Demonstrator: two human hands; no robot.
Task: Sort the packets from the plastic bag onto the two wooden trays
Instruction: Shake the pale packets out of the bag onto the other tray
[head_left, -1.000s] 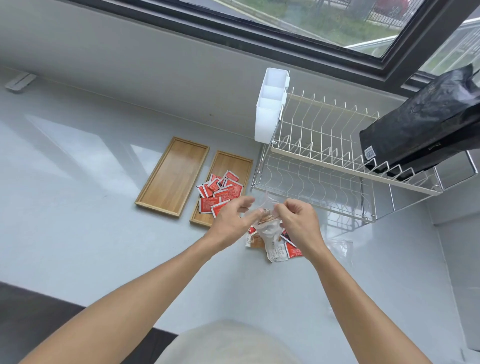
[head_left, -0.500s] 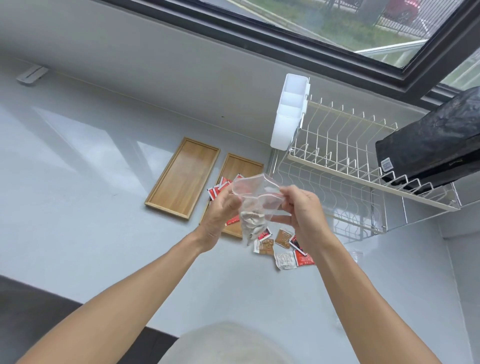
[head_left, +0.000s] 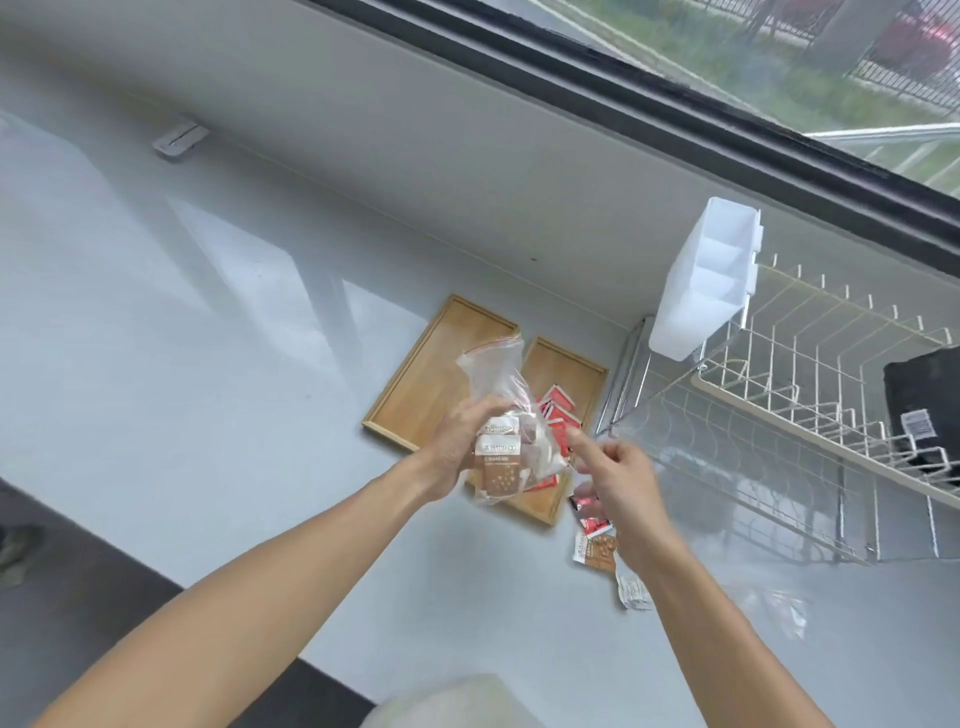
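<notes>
My left hand (head_left: 460, 446) grips a clear zip plastic bag (head_left: 501, 395) holding brown-and-white packets (head_left: 497, 462), lifted above the two wooden trays. My right hand (head_left: 621, 480) hovers just right of the bag, index finger extended toward it, holding nothing I can see. The left wooden tray (head_left: 441, 364) shows bare wood. The right wooden tray (head_left: 566, 364) carries red packets (head_left: 558, 410), partly hidden by the bag. Loose red and brown packets (head_left: 597, 551) lie on the counter under my right wrist.
A white wire dish rack (head_left: 810, 395) with a white cutlery holder (head_left: 701, 280) stands at the right, a black bag (head_left: 924, 395) on it. A small clear wrapper (head_left: 784, 613) lies on the grey counter. The wall and window run behind; the counter's front edge is near me.
My right hand has let go of the bag, which my left hand now holds alone, turned upright over the trays. The view has shifted left.
</notes>
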